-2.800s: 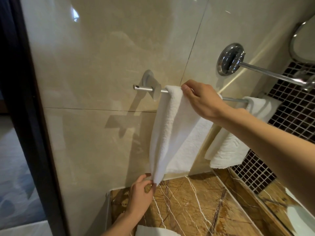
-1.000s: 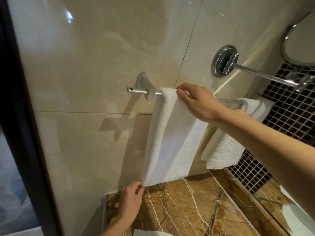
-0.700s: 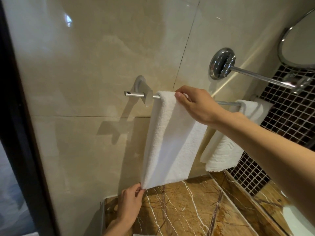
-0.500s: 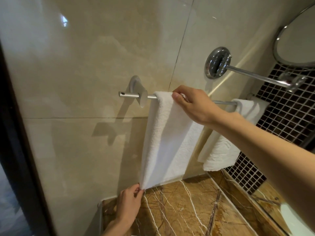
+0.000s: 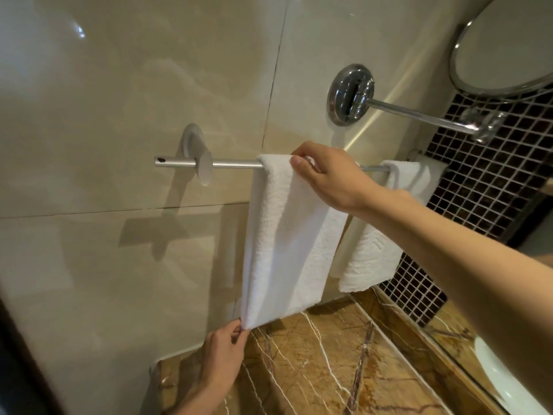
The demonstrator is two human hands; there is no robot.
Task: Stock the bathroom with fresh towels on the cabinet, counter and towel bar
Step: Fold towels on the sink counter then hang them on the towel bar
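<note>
A folded white towel (image 5: 287, 241) hangs over the chrome towel bar (image 5: 230, 164) on the beige tiled wall. My right hand (image 5: 326, 175) grips the towel's top fold where it crosses the bar, thumb in front and fingers curled behind. Down by the counter, my left hand (image 5: 224, 351) pinches the towel's lower left corner and holds it taut. A second white towel (image 5: 377, 250) hangs on the same bar further right, partly hidden behind my right forearm.
A brown marble counter (image 5: 314, 369) runs under the towels, with a white basin edge (image 5: 502, 381) at lower right. A chrome arm (image 5: 419, 113) carries a round mirror (image 5: 505, 43) above the bar. Dark mosaic tile (image 5: 484, 181) covers the right wall. A dark door frame (image 5: 18, 369) stands left.
Both hands keep their hold on the towel. The towel now hangs flatter and straighter, and the view has shifted so the bar sits a little lower in the frame.
</note>
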